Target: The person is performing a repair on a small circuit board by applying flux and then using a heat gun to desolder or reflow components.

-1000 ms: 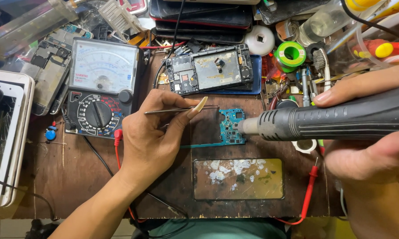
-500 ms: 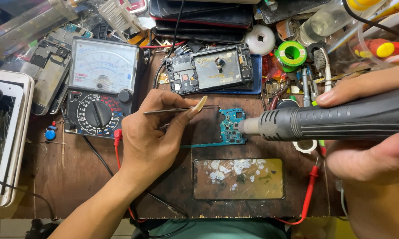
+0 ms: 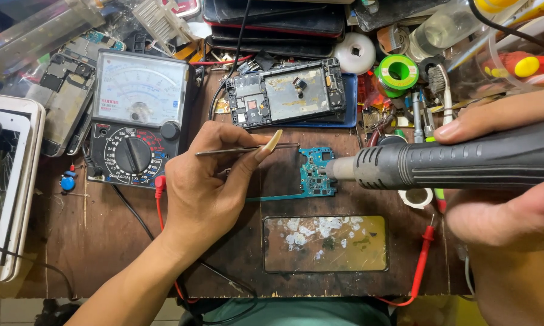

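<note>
My left hand rests on the table, pinching a pair of thin metal tweezers between thumb and fingers; their tips point away from my palm toward the small blue-green circuit board, which lies flat just past my thumb. My right hand is wrapped around the dark body of a hot air gun, forefinger laid along its top, and the metal nozzle sits right at the near edge of that board, touching it or just above it, I cannot tell which. Just behind my left hand stands a meter with a dial, its red lead running under my wrist. Beyond the board lies an opened phone. Nearer me, between both hands, is a stained glass plate.
</note>
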